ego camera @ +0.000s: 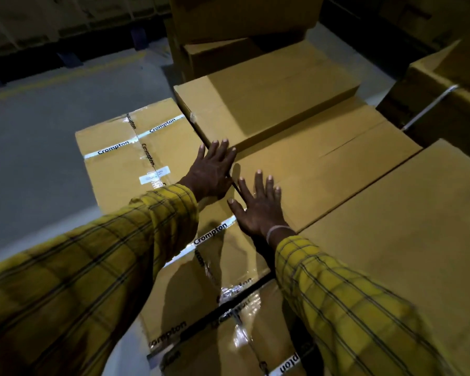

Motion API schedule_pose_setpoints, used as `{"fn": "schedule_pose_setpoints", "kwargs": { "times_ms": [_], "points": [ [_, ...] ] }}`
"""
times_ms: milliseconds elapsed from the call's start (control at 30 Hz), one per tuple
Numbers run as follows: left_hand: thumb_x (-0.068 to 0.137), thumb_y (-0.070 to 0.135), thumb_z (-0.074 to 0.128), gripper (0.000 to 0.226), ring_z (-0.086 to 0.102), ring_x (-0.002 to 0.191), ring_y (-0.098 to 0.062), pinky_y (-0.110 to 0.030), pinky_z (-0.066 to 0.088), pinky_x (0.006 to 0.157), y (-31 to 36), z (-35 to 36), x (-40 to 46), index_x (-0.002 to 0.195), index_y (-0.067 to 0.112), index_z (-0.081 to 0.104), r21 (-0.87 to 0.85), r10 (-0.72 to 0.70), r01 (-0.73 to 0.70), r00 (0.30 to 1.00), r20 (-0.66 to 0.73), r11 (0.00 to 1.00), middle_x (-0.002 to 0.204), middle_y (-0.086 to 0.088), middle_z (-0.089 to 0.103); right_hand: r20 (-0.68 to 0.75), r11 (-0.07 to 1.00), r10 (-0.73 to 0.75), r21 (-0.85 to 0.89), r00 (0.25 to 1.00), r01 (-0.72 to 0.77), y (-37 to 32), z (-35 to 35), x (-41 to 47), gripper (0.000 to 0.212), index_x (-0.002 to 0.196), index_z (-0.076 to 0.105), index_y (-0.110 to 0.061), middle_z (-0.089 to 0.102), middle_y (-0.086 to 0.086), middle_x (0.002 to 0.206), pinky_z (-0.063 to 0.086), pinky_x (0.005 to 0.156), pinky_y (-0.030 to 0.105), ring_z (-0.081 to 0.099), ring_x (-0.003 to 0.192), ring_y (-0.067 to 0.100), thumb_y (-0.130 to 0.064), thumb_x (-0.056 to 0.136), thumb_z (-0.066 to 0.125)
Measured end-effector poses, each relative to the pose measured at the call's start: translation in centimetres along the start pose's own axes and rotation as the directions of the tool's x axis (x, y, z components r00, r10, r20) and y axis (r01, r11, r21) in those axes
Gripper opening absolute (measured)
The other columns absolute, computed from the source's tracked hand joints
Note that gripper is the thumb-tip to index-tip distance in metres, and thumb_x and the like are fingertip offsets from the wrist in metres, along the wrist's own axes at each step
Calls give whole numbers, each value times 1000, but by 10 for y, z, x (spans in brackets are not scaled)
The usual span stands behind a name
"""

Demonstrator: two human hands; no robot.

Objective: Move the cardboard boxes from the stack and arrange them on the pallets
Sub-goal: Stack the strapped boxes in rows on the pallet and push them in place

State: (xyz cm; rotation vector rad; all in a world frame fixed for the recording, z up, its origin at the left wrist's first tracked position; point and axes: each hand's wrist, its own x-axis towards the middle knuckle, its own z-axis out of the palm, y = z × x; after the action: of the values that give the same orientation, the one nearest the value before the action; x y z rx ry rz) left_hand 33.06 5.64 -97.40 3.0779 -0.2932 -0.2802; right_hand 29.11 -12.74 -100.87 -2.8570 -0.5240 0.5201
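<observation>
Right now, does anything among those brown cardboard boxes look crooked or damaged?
Nothing looks damaged. One thing is slightly askew: the flat plain brown cardboard box lying on top sits at an angle to the taped brown cardboard box with the white label beside it. The left hand and right hand lie flat by it.

Dim, warm light falls on the near boxes [337,172], while the far racks and the far corners sink into darkness. The hands cast soft shadows on the cardboard, glare shines off the clear tape [228,291], and straight edges bow toward the frame's borders, where the sleeves [79,280] look slightly blurred.
</observation>
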Motion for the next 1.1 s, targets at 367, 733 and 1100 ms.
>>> {"fn": "schedule_pose_setpoints", "kwargs": {
  "times_ms": [367,733,1100],
  "points": [
    [100,61,28,76,27,147,-53,-69,26,113,199,17,-99,159,14,32,-189,223,-233,972,-72,954,163,-27,26,-151,990,31,-129,988,-51,149,-57,-202,93,165,22,-31,4,10,174,-4,121,70,-1,159,41,-84,88,28],
    [85,85,30,95,10,150,-55,-73,18,112,270,26,-127,163,31,19,-90,80,-66,985,155,994,169,-22,5,-62,983,177,-39,982,-179,260,-5,-365,102,164,-5,-43,-24,7,171,-4,113,80,-24,154,45,-95,84,31],
    [88,80,38,94,5,147,-63,-74,19,115,407,15,-191,163,31,12,-69,245,-235,912,329,970,166,-31,3,58,989,148,1,987,-148,315,-34,-428,112,164,-3,-42,-26,12,169,-8,114,78,-25,152,50,-100,74,29]
  ]
}}
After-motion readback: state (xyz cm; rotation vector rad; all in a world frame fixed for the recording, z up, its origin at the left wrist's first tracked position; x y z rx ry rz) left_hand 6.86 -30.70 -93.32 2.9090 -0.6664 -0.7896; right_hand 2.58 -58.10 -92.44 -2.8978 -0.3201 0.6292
